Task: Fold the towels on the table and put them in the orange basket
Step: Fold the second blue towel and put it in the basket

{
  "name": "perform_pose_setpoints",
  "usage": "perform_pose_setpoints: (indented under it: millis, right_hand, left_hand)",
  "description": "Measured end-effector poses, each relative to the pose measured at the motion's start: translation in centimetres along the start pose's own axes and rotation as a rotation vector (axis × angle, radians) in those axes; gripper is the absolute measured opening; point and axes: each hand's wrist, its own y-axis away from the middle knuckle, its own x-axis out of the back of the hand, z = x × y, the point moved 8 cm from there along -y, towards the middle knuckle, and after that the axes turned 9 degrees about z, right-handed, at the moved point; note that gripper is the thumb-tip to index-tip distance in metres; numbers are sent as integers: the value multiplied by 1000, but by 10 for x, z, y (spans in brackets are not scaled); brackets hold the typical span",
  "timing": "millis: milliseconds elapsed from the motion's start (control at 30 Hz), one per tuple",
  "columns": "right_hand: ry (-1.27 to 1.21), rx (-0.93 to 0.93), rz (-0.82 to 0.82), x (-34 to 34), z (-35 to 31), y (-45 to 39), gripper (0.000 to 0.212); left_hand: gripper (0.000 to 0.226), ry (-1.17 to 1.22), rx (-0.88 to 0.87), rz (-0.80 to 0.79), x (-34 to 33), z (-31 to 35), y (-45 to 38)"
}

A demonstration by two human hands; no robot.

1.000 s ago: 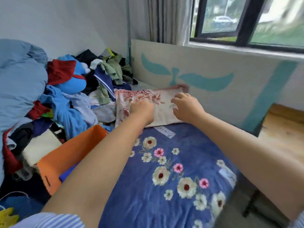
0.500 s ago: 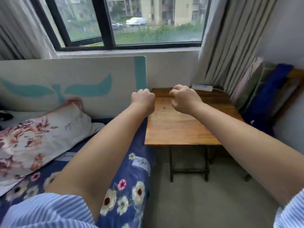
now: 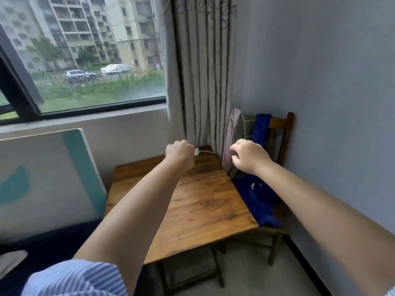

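The view is being swung right, off the bed, toward the wooden table; towels are seen draped on the chair. The left hand is being held fisted, the right hand loosely curled, both empty. The orange basket is out of view.

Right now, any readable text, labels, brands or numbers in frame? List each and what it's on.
None readable.
Blue cloth on the chair: small white marks, too blurred to read.
White plug at the back of the wooden table: no marking visible.
Parked cars outside the window: plates too small to tell.
Painted board: teal shapes only, no lettering.
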Motion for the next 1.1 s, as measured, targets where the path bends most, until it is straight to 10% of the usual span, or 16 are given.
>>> perform_pose_setpoints:
  millis: [733, 1100]
  right_hand:
    - [-25, -427, 97, -36, 323, -217, 28]
    - [-152, -432, -88, -151, 461, -310, 24]
  left_hand:
    - [32, 180, -263, 64, -54, 187, -367]
    - [30, 451, -20, -226, -170, 259, -483]
